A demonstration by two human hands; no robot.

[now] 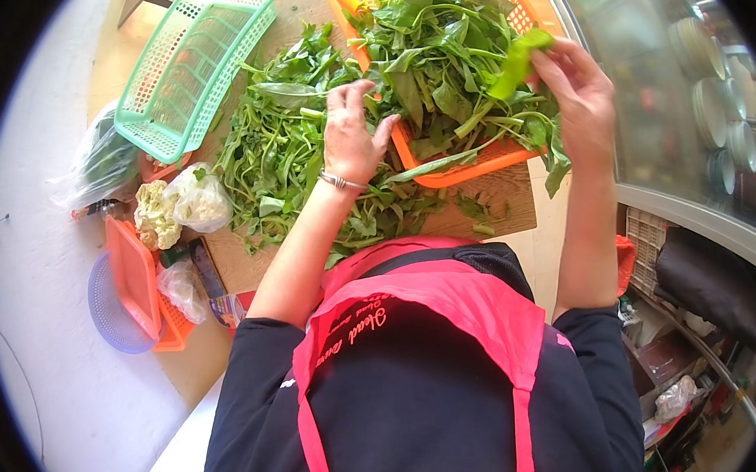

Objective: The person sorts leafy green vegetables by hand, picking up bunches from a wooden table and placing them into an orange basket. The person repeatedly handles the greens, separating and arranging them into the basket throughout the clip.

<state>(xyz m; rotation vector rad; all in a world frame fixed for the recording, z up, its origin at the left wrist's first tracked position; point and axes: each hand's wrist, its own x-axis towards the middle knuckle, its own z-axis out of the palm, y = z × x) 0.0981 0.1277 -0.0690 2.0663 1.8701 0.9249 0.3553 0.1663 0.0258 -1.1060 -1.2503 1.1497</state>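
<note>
My right hand (582, 96) pinches a bright green leaf (520, 65) between thumb and fingers, above the right side of an orange plastic basket (444, 178). Leafy greens with long hollow-looking stems (442, 63) fill that basket and spill over its rim. To the left, my left hand (352, 132) hovers at a loose pile of the same greens (272, 156) on the wooden tabletop (508, 202). Its thumb stands away from its curled fingers. A leafy stem (289, 92) runs up to those fingers; whether they grip it is hidden.
A mint-green plastic basket (196, 69) lies at the far left. Nearby are cauliflower (156, 214), a bagged white vegetable (200, 197), a bag of greens (104, 157), an orange tray (132, 275) and a phone-like object (205, 266). A glass-fronted cabinet (702, 209) with stacked plates borders the right.
</note>
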